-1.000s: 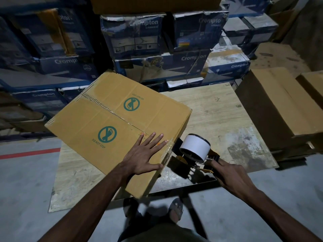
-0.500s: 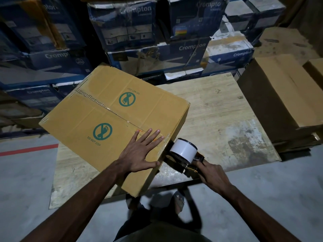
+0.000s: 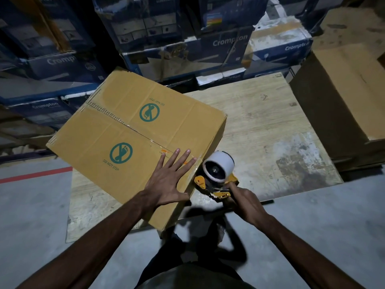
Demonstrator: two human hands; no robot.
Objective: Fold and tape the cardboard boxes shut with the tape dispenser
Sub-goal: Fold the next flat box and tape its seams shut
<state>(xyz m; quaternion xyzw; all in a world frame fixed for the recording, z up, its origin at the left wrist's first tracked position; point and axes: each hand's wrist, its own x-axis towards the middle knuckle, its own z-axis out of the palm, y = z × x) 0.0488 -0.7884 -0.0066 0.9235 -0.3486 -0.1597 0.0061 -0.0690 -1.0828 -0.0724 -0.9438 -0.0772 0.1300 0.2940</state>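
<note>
Cardboard box (image 3: 125,130) sits skewed on the table (image 3: 260,122); my left hand (image 3: 168,184) presses flat, fingers spread, over its taped seam end, and my right hand (image 3: 248,203) grips the tape dispenser (image 3: 216,174) against the near side. Risk: easing that press could let the dispenser's pull peel the tape or slide the box.

A pale, scuffed wooden platform (image 3: 260,122) lies flat on the grey concrete floor (image 3: 312,215), its surface worn whitish and stained near the right front. One large yellow-brown cardboard box (image 3: 133,130) with green "do not step" marks sits on its left half, turned at an angle; its near corner seems to jut past the front edge. A red painted stripe (image 3: 35,174) crosses the floor at the left.
</note>
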